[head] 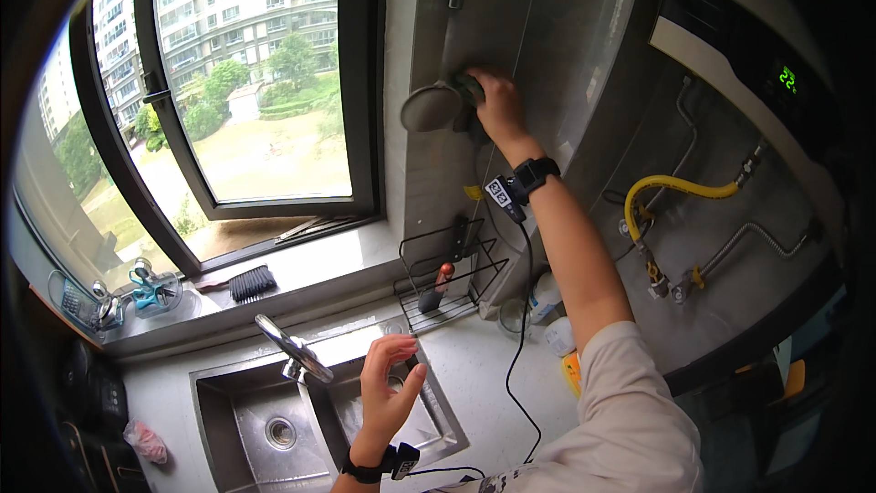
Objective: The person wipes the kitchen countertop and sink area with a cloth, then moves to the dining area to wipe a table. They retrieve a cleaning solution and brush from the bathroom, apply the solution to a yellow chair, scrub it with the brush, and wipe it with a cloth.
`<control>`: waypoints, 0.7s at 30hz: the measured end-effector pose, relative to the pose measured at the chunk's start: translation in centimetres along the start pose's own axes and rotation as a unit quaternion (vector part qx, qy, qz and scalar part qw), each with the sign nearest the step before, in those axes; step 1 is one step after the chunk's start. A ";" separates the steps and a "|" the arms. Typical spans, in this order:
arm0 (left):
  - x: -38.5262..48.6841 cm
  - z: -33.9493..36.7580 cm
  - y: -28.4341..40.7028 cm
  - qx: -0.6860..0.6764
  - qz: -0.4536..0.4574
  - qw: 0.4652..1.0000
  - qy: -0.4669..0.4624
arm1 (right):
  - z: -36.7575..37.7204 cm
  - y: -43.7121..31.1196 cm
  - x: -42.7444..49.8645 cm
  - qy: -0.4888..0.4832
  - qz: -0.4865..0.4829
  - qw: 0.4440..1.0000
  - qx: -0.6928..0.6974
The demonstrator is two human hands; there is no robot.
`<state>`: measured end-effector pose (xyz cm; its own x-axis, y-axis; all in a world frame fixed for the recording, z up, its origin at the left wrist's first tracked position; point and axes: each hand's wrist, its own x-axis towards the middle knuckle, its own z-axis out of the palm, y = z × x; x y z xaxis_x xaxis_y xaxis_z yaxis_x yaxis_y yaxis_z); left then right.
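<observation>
High on the grey wall panel (499, 7), my right hand (499, 106) grips a dark green cloth or scouring pad (469, 89). Its fingers curl over the pad, hiding part of it. Right beside the pad, a round grey disc-like thing (431, 108) stands out from the wall; its exact kind is unclear. My left hand (387, 383) hovers above the right basin of the steel double sink (448, 424), fingers bent and apart, with nothing in it. Left of that hand is the chrome faucet (294, 352).
A black wire rack (445, 318) with an orange-handled tool (443, 277) stands below the wall panel. A black brush (252, 283) lies on the sill by the open window (274, 209). Black cables (523, 342) trail from both wrists. A yellow gas hose (674, 181) hangs at right.
</observation>
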<state>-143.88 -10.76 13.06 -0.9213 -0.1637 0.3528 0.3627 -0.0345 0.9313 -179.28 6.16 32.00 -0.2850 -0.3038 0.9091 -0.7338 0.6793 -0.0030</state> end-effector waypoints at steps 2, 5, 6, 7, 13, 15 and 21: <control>0.0 0.0 -0.1 -0.011 -0.001 1.000 0.004 | -0.3 0.3 -0.3 -0.062 -0.006 0.998 -0.028; 0.0 -0.1 -0.2 -0.013 -0.008 1.000 0.010 | -1.0 0.8 -0.2 -0.092 0.065 0.988 -0.105; 0.0 -0.2 -0.1 -0.009 0.004 1.000 0.016 | -1.2 0.9 -0.1 -0.088 0.039 0.982 -0.165; -0.1 -0.3 -0.1 -0.010 0.000 1.000 0.010 | -1.3 1.0 0.2 -0.117 0.036 0.970 -0.209; -0.3 -0.5 0.1 0.002 0.012 1.000 -0.001 | 0.1 -0.2 1.0 -0.148 0.140 0.931 -0.304; -0.4 -0.4 0.0 -0.007 0.014 1.000 -0.004 | 0.5 -0.5 0.8 -0.172 0.107 0.949 -0.240; -0.6 -0.1 0.1 -0.036 0.001 0.999 -0.008 | -0.7 -0.2 -0.1 -0.032 0.088 0.992 -0.079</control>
<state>-143.32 -10.76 12.93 -0.9227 -0.1481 0.3559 0.3725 -0.1051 0.9220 -178.67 6.51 32.17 -0.4423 -0.2104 0.8718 -0.5645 0.8207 -0.0883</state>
